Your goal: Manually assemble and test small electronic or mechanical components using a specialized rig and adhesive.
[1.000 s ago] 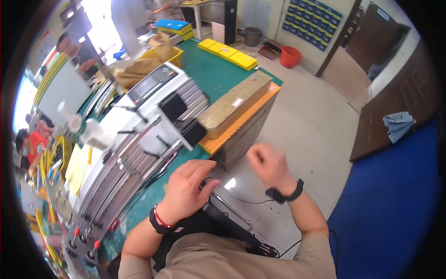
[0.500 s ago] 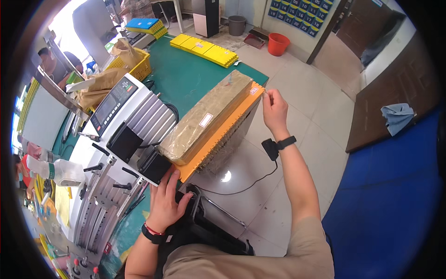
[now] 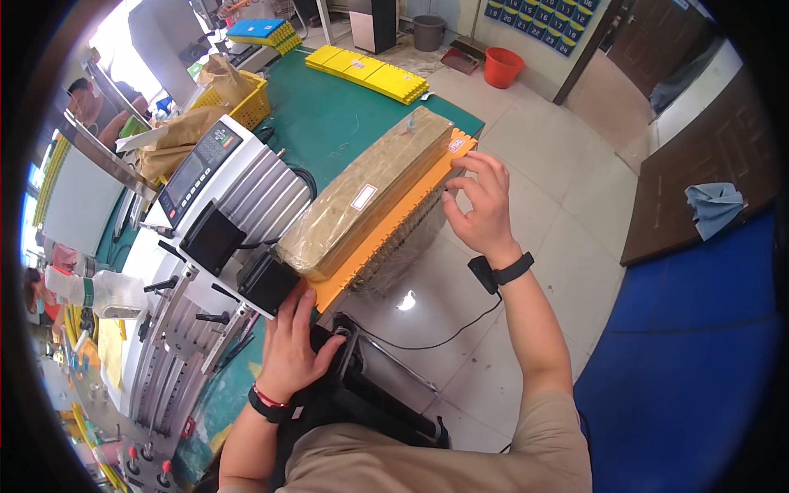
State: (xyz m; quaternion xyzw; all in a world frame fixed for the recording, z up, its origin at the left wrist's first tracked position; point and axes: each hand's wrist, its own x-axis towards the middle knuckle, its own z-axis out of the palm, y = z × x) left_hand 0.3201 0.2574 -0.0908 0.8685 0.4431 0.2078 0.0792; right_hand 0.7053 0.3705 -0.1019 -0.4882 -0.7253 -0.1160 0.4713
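Note:
A long orange slotted strip (image 3: 394, 222) lies along the front edge of the green table, with a row of thin wire-like ends hanging from its front side. On top of it, toward the back, rests a long block (image 3: 362, 209) wrapped in brown tape and clear film. My left hand (image 3: 292, 349) lies with fingers stretched out at the strip's near end, beside a black box-shaped part (image 3: 267, 281) of a machine. My right hand (image 3: 483, 205) is at the strip's far end, fingers bent but apart, the fingertips at its front edge; nothing shows held in it.
A machine with a screen panel (image 3: 197, 177) stands left of the block. Yellow slotted strips (image 3: 366, 74) and a yellow basket (image 3: 251, 103) are farther back on the table (image 3: 316, 123). A clear bottle (image 3: 115, 296) is at left; a red bucket (image 3: 502, 67) stands on the floor.
My right hand has gone from a pinch at the strip's far corner to spread fingers, slightly nearer me along the front edge. My left hand stays at the near end.

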